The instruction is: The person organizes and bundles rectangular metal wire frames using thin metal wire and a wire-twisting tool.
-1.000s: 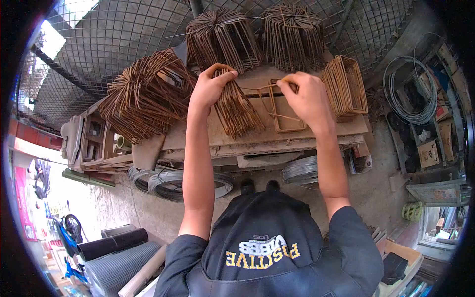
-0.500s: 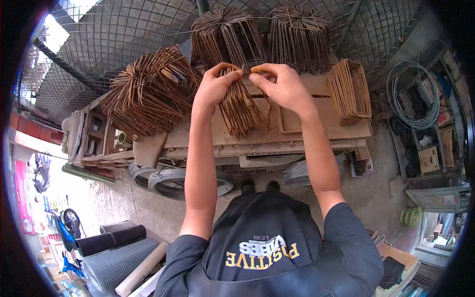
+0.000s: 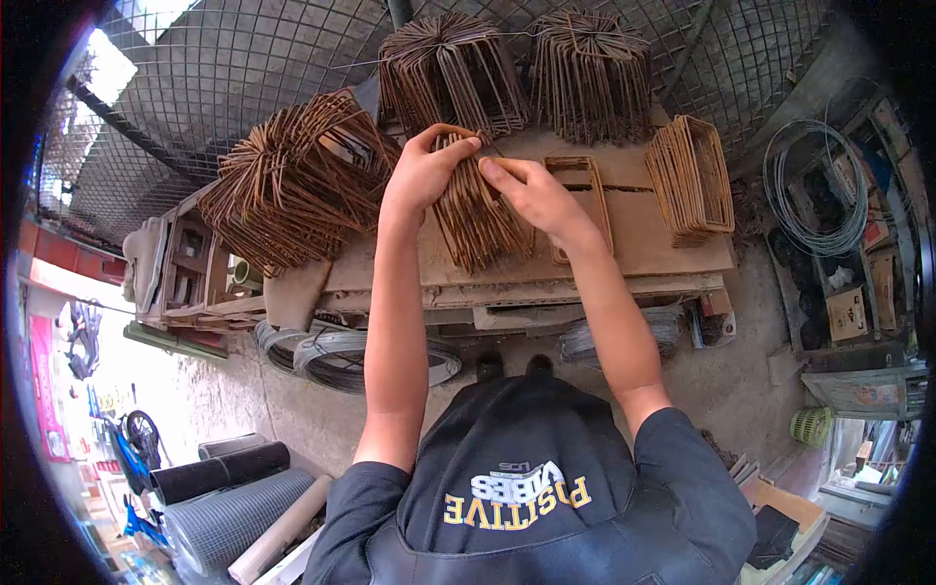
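Note:
A bundle of rusty rebar stirrups [image 3: 478, 229] stands fanned over the middle of the wooden bench. My left hand [image 3: 429, 171] is closed round its top end, thumb and fingers pinching the gathered bars. Close beside it, my right hand [image 3: 526, 195] pinches a stirrup at the bundle's right side, near the top; its fingertips are partly hidden behind the thumb. Just right of my right hand, a single rectangular stirrup [image 3: 606, 219] lies flat on the bench.
Larger stirrup bundles [image 3: 283, 185] stand at the bench's left and along the mesh fence [image 3: 263, 58]. A stirrup stack [image 3: 682, 185] leans at the right of the bench [image 3: 663, 258]. Wire coils [image 3: 336, 361] lie below its front edge; mesh rolls [image 3: 234, 517] are lower left.
My right hand has moved slightly down and left, bringing a stirrup against the bundle. My left hand keeps its grip in the same place.

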A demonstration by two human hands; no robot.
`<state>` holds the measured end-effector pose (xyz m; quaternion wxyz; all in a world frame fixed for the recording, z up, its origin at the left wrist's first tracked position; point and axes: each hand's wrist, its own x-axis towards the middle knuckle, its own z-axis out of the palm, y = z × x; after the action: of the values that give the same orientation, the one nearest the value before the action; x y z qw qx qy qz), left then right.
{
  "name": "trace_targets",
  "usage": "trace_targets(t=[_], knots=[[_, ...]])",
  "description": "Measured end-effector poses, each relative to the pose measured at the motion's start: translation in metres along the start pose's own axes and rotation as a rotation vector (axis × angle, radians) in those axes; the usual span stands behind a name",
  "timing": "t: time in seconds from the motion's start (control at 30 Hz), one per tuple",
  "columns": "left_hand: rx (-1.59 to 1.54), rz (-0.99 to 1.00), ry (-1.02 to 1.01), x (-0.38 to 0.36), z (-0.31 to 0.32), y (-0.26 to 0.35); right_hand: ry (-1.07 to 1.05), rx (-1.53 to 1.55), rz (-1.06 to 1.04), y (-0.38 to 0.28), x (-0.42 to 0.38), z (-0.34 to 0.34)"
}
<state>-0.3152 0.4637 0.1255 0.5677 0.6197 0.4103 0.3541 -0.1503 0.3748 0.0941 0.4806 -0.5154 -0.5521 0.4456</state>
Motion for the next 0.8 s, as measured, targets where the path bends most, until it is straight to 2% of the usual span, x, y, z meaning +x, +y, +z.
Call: trace_targets(t=[0.07, 0.17, 0.3, 0.37, 0.4, 0.47, 0.67, 0.8], knots=[[0.0, -0.015, 0.008, -0.003, 0.001, 0.004, 0.037, 0.177, 0.094, -0.003, -0.001, 0.004], [0.013, -0.035, 0.007, -0.002, 0.001, 0.003, 0.088, 0.294, 0.05, -0.001, -0.002, 0.008], [-0.03, -0.061, 0.007, -0.005, 0.002, 0.006, 0.107, 0.293, 0.089, -0.001, -0.003, -0.003], [-0.015, -0.053, 0.007, -0.002, 0.001, 0.001, 0.006, 0.314, 0.053, 0.011, -0.004, -0.015], [0.0, -0.045, 0.006, -0.001, 0.0, 0.001, 0.006, 0.313, 0.052, 0.006, -0.008, -0.019], [-0.003, -0.045, 0.011, 0.0, 0.001, 0.0, 0.021, 0.122, -0.002, -0.004, -0.02, -0.023], [0.041, 0.007, 0.011, 0.001, -0.001, -0.003, -0.116, 0.061, -0.022, -0.033, -0.041, -0.007], [0.048, -0.018, 0.036, -0.003, -0.002, 0.003, -0.023, -0.003, -0.114, -0.022, -0.039, -0.002]])
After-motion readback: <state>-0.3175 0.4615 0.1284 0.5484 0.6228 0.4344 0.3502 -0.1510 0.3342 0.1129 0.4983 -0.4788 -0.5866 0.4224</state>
